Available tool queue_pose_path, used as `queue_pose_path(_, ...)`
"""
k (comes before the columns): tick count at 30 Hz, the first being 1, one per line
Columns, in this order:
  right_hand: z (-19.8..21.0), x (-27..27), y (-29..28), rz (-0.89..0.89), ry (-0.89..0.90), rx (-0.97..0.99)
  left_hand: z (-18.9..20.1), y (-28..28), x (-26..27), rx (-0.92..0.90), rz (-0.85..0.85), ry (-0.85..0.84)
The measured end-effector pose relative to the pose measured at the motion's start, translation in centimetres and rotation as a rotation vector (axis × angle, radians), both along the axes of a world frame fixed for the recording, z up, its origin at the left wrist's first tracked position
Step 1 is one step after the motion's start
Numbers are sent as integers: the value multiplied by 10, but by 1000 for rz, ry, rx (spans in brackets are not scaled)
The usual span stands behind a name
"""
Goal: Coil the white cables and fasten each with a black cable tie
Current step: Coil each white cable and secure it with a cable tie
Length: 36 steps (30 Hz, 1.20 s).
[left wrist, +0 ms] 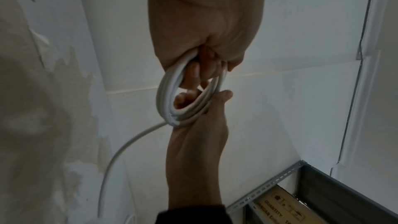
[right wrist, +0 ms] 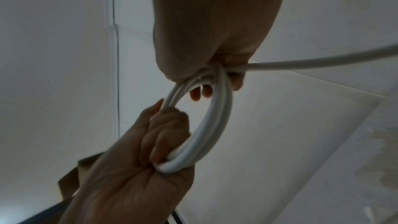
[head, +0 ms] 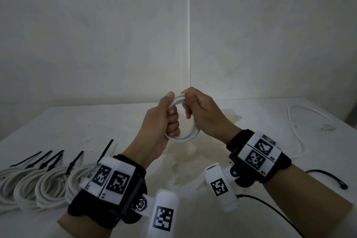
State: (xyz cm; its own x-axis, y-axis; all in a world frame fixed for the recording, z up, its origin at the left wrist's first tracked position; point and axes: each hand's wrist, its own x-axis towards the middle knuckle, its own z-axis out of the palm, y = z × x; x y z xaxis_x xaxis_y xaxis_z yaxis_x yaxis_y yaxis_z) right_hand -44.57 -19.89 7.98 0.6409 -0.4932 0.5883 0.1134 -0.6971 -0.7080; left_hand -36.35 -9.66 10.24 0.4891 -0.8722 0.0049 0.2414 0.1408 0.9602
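Both hands hold one white cable coil above the table.

Left hand (head: 164,121) raised, fingers curled through the coil (head: 183,137), thumb on top. Right hand (head: 204,114) pinches its upper strands; the loose tail (head: 297,141) lies on the table (head: 116,121) at right. Tied coils (head: 38,185) lie at left.

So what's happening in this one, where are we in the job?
A person is winding a white cable into a coil above the table. The left hand grips the loops in a fist, while the right hand pinches the top of the coil. A loose tail of cable trails off to the right across the table, so winding isn't finished. At the left lie several finished coils, already fastened with black ties. One spare black tie lies at the right.
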Motion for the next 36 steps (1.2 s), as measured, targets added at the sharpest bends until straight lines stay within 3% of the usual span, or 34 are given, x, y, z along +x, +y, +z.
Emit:
queue_pose_path(4, -13, -8, -13, -11, 108, 81, 8, 0, 19, -127, 109, 90)
queue_pose_path(8, -33, -11, -22, -106, 322, 34, 17, 1, 42, -232, 225, 146)
queue_pose_path(21, -66, 0, -41, -380, 652, -555, 17, 17, 98, -383, 692, 190)
queue_pose_path(25, -52, 17, -28, -195, 645, -804, 9, 7, 89, -254, 749, -65)
queue_pose_path(28, -45, 26, -10, -91, 463, -922, -9, 0, 79, -186, 724, -301)
queue_pose_path(34, -21, 33, 9, -67, 276, -920, -39, -2, 72, -73, 647, -727)
queue_pose_path(36, -13, 33, 10, -55, 263, -872, -46, -1, 68, -65, 578, -785)
